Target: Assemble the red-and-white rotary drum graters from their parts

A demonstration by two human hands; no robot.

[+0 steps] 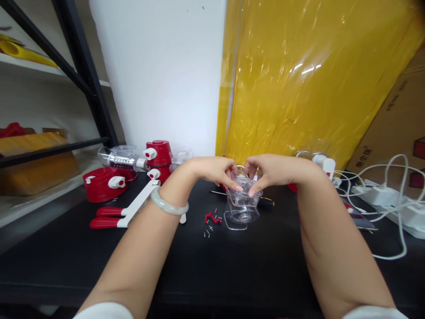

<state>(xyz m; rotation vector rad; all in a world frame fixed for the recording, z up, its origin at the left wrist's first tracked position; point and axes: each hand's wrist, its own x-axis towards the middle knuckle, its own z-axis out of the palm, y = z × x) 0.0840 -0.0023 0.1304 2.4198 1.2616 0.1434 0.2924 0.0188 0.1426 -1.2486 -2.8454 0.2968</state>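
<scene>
A clear plastic grater body (245,204), with a hopper and a round opening facing me, stands on the black table. My left hand (221,172) grips its top from the left, thumb on the clear wall. From the other side, my right hand (267,173) closes on the same top edge, thumb pressed near the middle. What the other fingers touch behind the body is hidden. Just left of it lie small red plastic pieces (212,218) and several screws (209,231). Behind it a screwdriver (266,202) with a black and yellow handle is partly covered.
To the left are a red base (104,185), stacked red parts (158,154), white cranks with red handles (109,223) and a clear grater body with a metal drum (123,158). White cables and a power strip (395,201) lie at right. A yellow-wrapped panel (299,79) stands behind.
</scene>
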